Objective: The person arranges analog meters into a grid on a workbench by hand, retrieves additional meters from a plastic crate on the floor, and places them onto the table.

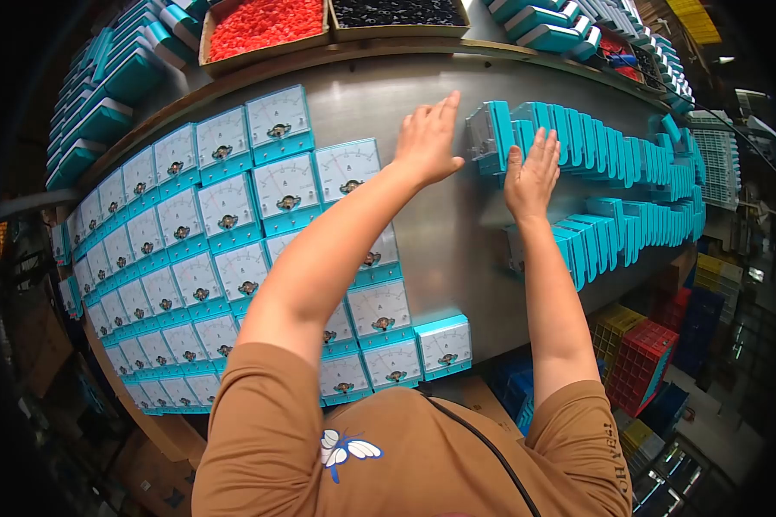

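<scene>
My left hand [428, 140] is open over the metal tabletop [440, 233], its fingers stretched forward and nothing in it. To its right, my right hand [533, 177] is also open, fingers straight, beside the near end of a row of teal plastic cases [578, 142]. Whether it touches them I cannot tell. The nearest case [491, 138] has a clear front and stands on edge just between my hands. A second row of teal cases [591, 241] lies closer to me, by my right wrist. Several panel meters [284, 183] with white dials and teal bases fill the left side.
Behind the table's raised edge stand a box of red parts [267, 30] and a box of black parts [397, 12]. Stacked teal units [116, 82] flank them. Red crates [638, 362] and yellow crates stand low at the right. A black cord [483, 439] crosses my shirt.
</scene>
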The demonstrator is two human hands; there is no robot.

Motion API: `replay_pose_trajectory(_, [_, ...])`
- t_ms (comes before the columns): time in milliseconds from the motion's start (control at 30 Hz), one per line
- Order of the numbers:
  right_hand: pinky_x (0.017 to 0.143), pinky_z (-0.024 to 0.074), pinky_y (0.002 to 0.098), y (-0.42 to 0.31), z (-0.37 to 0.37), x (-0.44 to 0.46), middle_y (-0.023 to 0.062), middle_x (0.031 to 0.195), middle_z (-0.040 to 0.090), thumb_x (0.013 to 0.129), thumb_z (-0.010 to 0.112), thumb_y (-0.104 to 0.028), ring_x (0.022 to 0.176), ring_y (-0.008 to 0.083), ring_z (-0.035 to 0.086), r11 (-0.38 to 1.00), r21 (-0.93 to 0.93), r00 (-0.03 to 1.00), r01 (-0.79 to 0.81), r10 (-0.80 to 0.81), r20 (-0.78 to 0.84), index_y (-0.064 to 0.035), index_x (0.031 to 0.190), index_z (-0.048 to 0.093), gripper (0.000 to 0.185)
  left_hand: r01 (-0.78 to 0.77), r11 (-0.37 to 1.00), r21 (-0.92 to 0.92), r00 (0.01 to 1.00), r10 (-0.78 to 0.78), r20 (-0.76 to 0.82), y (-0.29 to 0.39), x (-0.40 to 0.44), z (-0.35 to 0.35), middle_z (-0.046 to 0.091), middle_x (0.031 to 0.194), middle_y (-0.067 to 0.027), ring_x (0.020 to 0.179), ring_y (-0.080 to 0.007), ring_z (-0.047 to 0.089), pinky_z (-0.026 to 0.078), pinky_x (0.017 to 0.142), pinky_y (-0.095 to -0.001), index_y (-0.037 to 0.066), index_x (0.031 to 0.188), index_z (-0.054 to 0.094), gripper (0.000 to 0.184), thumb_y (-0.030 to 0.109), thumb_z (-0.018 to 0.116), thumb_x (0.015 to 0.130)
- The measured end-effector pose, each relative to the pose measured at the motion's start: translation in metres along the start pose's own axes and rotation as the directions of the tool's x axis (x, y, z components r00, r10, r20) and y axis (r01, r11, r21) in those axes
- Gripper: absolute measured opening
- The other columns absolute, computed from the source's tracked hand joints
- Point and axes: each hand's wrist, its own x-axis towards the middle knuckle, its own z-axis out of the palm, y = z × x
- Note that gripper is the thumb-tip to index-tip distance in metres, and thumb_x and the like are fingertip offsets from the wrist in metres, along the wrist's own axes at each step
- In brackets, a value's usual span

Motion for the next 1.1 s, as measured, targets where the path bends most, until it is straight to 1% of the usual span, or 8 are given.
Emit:
replay_pose_trajectory(133, [0.116, 0.0141, 0.0658, -0.007, -0.006, 0.001, 0.0262, 0.162, 0.018, 0.097, 0.047, -0.052, 0.15, 0.0451, 0.013, 1.0, 0.009, 0.999, -0.02, 0.02, 0.042, -0.0035, 0.155, 0.029, 0.078, 0.141, 0.93, -0.34, 0.983, -0.091, 0.159, 0.01, 0.034, 0.042, 0.065, 0.122, -0.0195, 0.111, -0.0393, 0.063, 0.051, 0.098, -0.0403, 0.003, 0.135, 0.042, 0.088, 0.026, 0.086, 0.063])
replay_pose_trajectory(300, [0.116, 0.0171, 0.0649, -0.016, -0.013, -0.001, 0.0232, 0.159, 0.021, 0.086, 0.067, -0.043, 0.148, 0.0428, 0.017, 0.987, -0.16, 0.999, 0.028, -0.026, 0.019, -0.0047, 0.15, 0.037, 0.081, -0.007, 0.999, 0.052, 0.992, 0.014, -0.123, -0.034, 0.052, -0.045, 0.064, 0.122, -0.0164, 0.113, -0.0343, 0.062, 0.05, 0.098, -0.0408, 0.003, 0.129, 0.053, 0.083, 0.031, 0.086, 0.059])
replay_pose_trajectory(433, [0.111, 0.0316, 0.0548, -0.031, -0.028, 0.005, 0.0201, 0.15, 0.037, 0.079, 0.078, -0.029, 0.139, 0.0389, 0.033, 0.985, -0.167, 0.994, 0.033, -0.015, 0.106, -0.0056, 0.14, 0.048, 0.071, 0.089, 0.834, 0.544, 0.977, -0.18, 0.117, -0.092, 0.05, -0.119, 0.062, 0.124, -0.0103, 0.117, -0.0314, 0.059, 0.049, 0.099, -0.0443, 0.014, 0.137, 0.056, 0.085, 0.034, 0.083, 0.06])
replay_pose_trajectory(633, [0.094, 0.048, 0.0384, -0.067, 0.008, 0.055, 0.0204, 0.116, 0.063, 0.078, 0.081, -0.027, 0.11, 0.0331, 0.061, 0.888, 0.409, 0.978, 0.21, -0.187, -0.097, -0.0028, 0.132, 0.051, 0.066, 0.07, 0.825, 0.56, 0.932, -0.255, 0.259, -0.109, 0.021, -0.114, 0.056, 0.132, -0.0099, 0.122, -0.0319, 0.055, 0.046, 0.102, -0.0474, 0.02, 0.147, 0.05, 0.087, 0.031, 0.078, 0.065])
replay_pose_trajectory(833, [0.093, 0.0503, 0.043, -0.12, 0.088, 0.08, 0.0196, 0.11, 0.069, 0.083, 0.08, -0.033, 0.103, 0.0341, 0.066, 0.758, 0.561, 0.909, -0.334, 0.103, 0.403, -0.0047, 0.122, 0.057, 0.054, 0.074, 0.836, 0.544, 0.923, -0.264, 0.281, -0.111, 0.013, -0.108, 0.05, 0.143, -0.0104, 0.134, -0.03, 0.047, 0.039, 0.11, -0.049, 0.019, 0.153, 0.04, 0.092, 0.033, 0.078, 0.071])
replay_pose_trajectory(900, [0.102, 0.0453, 0.0439, -0.128, 0.081, 0.071, 0.0221, 0.124, 0.063, 0.081, 0.08, -0.033, 0.119, 0.0354, 0.058, 0.977, 0.18, 0.924, -0.115, 0.038, 0.382, -0.0057, 0.126, 0.059, 0.056, 0.077, 0.835, 0.545, 0.926, -0.262, 0.272, -0.113, 0.008, -0.105, 0.048, 0.147, -0.0108, 0.138, -0.0303, 0.043, 0.036, 0.113, -0.0505, 0.02, 0.155, 0.037, 0.093, 0.033, 0.078, 0.072])
replay_pose_trajectory(1000, [0.109, 0.04, 0.0444, -0.085, 0.043, 0.067, 0.023, 0.131, 0.058, 0.08, 0.079, -0.033, 0.13, 0.0372, 0.049, 0.91, 0.248, 0.943, 0.334, -0.323, -0.084, -0.005, 0.129, 0.059, 0.06, 0.081, 0.854, 0.514, 0.951, -0.221, 0.217, -0.119, 0.001, -0.098, 0.042, 0.154, -0.0121, 0.146, -0.031, 0.034, 0.028, 0.118, -0.0552, 0.019, 0.157, 0.031, 0.096, 0.035, 0.077, 0.075])
replay_pose_trajectory(1100, [0.113, 0.0348, 0.0479, -0.007, -0.011, 0.077, 0.0223, 0.139, 0.053, 0.083, 0.075, -0.04, 0.133, 0.0393, 0.045, 0.952, 0.091, 0.916, 0.294, -0.253, -0.312, -0.0004, 0.135, 0.053, 0.069, 0.042, 0.907, 0.419, 0.999, -0.033, -0.029, -0.111, -0.012, -0.08, 0.043, 0.153, -0.0136, 0.145, -0.0332, 0.036, 0.032, 0.116, -0.0499, 0.015, 0.156, 0.032, 0.092, 0.033, 0.076, 0.077])
